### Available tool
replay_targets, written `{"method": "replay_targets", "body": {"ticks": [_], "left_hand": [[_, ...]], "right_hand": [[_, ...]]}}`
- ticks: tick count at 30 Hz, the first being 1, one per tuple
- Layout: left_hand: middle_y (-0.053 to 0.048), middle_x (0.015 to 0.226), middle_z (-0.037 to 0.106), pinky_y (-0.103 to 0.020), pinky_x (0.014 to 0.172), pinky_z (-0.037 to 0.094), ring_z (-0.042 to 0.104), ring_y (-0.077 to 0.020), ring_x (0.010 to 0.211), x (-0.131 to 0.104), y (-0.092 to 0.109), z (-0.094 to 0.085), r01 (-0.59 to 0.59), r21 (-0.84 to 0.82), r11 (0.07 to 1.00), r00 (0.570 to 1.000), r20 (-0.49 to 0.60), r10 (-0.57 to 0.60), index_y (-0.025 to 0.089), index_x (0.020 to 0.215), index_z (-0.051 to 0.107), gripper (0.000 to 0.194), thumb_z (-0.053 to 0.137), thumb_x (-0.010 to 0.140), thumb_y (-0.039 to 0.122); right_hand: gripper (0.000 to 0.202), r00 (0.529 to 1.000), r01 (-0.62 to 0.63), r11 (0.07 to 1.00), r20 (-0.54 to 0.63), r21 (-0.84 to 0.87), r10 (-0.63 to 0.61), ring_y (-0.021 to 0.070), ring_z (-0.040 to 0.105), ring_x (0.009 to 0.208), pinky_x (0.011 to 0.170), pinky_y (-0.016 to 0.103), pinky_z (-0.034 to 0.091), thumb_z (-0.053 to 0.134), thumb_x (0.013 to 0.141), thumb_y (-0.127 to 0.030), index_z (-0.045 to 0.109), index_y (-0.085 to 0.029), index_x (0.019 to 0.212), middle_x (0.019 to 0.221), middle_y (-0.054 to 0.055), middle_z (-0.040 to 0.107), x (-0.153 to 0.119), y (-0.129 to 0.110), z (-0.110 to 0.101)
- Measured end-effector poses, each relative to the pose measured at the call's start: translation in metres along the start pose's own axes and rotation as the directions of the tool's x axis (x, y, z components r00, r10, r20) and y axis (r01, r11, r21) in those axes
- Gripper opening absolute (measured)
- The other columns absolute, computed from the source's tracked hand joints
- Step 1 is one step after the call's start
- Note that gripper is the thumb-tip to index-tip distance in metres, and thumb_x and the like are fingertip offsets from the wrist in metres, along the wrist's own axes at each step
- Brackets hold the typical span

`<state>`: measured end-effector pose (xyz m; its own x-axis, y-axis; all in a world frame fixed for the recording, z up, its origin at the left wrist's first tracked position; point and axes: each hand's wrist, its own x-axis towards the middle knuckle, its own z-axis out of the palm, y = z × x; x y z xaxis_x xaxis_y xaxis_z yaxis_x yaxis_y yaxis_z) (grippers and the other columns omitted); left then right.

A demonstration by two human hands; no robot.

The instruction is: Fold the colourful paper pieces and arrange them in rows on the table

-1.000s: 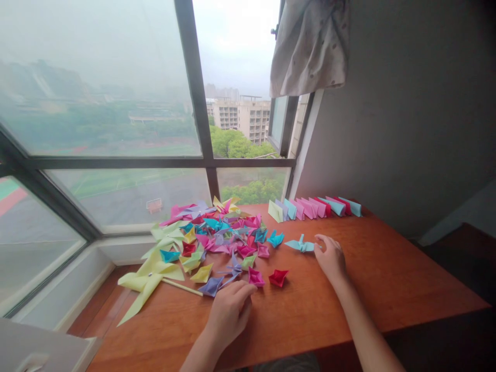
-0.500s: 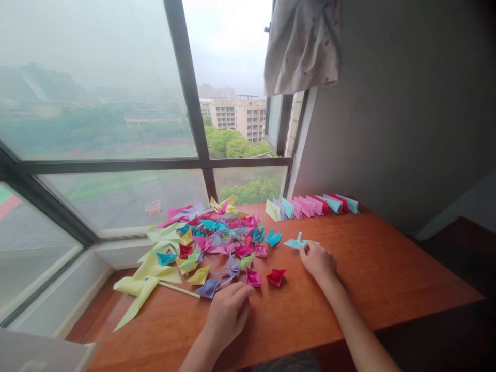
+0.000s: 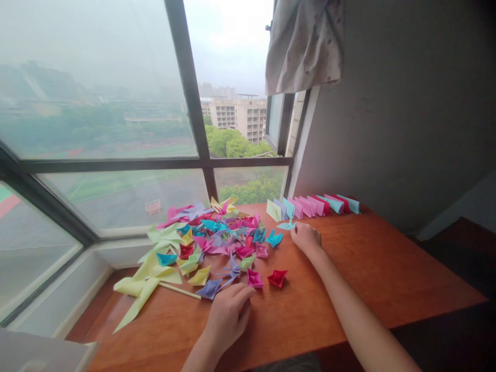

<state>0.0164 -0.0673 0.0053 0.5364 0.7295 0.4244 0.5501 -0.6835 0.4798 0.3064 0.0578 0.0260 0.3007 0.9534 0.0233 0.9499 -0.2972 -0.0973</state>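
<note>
My right hand (image 3: 307, 238) is reaching over the table with its fingers pinched on a light blue paper crane (image 3: 287, 225), beside the right edge of the heap of folded paper. Part of the crane is hidden behind the fingers. Resting on the wood near the front, my left hand (image 3: 231, 309) has its fingers loosely curled together, with nothing seen in them. Just beyond it lie a purple paper boat (image 3: 210, 289) and a magenta paper boat (image 3: 254, 278). A red paper boat (image 3: 277, 278) sits between the hands, and a blue paper crane (image 3: 274, 238) is left of my right hand.
Several folded paper planes (image 3: 310, 206) stand in a row along the back of the wooden table (image 3: 372, 268). A yellow paper pinwheel (image 3: 145, 284) on a stick lies at the left. Windows rise behind the table, with a curtain (image 3: 304, 49) hanging at the right.
My right hand has moved away from me and slightly left, carrying the light blue crane toward the row of planes. The left hand has stayed put.
</note>
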Motion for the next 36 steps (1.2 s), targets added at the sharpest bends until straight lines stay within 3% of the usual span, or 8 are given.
{"method": "replay_targets", "body": {"ticks": [6, 36], "left_hand": [[-0.007, 0.087, 0.068, -0.027, 0.069, 0.051, 0.065, -0.0195, 0.078, 0.002, 0.002, -0.001, -0.013, -0.006, 1.0, 1.0, -0.007, 0.013, 0.021, 0.1, 0.062, 0.032, 0.043, 0.081, 0.004], [-0.007, 0.088, 0.069, -0.028, 0.07, 0.051, 0.065, -0.0203, 0.08, 0.001, 0.001, 0.0, -0.012, 0.012, 1.0, 1.0, 0.021, 0.012, 0.021, 0.1, 0.061, 0.032, 0.044, 0.08, 0.004]], "right_hand": [[0.035, 1.0, 0.016, 1.0, 0.014, 0.002, -0.016, 0.0247, 0.067, 0.097, 0.08, 0.032, 0.047, 0.039, 0.096, -0.038, 0.067, -0.021, 0.109, 0.107, 0.013, 0.07, 0.008, -0.01, 0.002], [0.034, 0.999, 0.004, 0.999, 0.033, 0.053, -0.006, 0.0267, 0.066, 0.099, 0.082, 0.035, 0.047, 0.043, 0.094, -0.039, 0.068, -0.021, 0.109, 0.109, 0.014, 0.07, 0.014, -0.011, 0.003]]}}
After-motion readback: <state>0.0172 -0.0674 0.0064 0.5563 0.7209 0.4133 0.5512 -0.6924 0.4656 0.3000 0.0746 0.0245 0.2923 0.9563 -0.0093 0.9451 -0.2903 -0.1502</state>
